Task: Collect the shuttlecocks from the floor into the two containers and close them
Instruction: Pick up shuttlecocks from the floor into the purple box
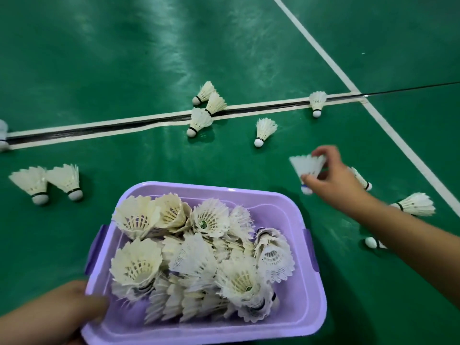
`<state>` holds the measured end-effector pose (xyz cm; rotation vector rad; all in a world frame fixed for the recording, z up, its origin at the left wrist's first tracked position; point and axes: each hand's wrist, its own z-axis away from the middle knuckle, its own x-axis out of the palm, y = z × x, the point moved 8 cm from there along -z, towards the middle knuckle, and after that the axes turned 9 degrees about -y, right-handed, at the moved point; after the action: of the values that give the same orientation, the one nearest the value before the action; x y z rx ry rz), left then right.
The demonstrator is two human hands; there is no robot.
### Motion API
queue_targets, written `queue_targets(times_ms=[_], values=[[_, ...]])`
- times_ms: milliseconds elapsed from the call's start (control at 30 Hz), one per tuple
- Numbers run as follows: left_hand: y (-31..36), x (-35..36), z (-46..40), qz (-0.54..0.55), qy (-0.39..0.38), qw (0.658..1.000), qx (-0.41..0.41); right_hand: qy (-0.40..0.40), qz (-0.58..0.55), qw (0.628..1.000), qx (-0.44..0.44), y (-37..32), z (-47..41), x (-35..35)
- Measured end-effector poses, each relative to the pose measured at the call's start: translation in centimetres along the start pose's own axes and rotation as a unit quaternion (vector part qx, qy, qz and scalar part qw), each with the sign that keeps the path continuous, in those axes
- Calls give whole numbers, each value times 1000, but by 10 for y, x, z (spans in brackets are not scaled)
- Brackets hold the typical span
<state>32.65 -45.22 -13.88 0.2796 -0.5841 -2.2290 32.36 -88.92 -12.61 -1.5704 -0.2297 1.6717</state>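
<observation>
Glossy green court floor, white boundary lines, dark strip (possibly a net edge), soft glare

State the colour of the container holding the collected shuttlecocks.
Light purple (lilac), with darker purple side latches; the container shows clearly in the head view.

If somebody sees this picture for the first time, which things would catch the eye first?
Probably the lilac container at the bottom centre, piled with white shuttlecocks, bright against the green court floor. Next, the right hand at the right, pinching one shuttlecock by its feathers, while the left hand holds the container's near left corner. More shuttlecocks lie scattered near the white court line.
</observation>
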Motion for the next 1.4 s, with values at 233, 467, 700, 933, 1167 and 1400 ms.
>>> queue_targets(times_ms=[233, 467, 700, 933, 1167, 1400], values=[[12, 29, -8, 144, -118, 983, 5, -111, -39, 980, -163, -117, 60, 50], [22, 38, -6, 132, -116, 984, 31, -175, 208, 943, -192, -120, 41, 110], [27, 31, -10, 39, -37, 998, -31, -75, 165, 975, -131, -84, 35, 35], [63, 85, -27, 8, -102, 994, -47, -89, 347, 909, 215, 126, -20, -44], [61, 113, -54, 11, -103, 993, -61, -104, 386, 893, 206, 184, -29, -33], [50, 115, -61, 32, -87, 993, -72, 210, -28, 974, 86, 132, -11, -93]])
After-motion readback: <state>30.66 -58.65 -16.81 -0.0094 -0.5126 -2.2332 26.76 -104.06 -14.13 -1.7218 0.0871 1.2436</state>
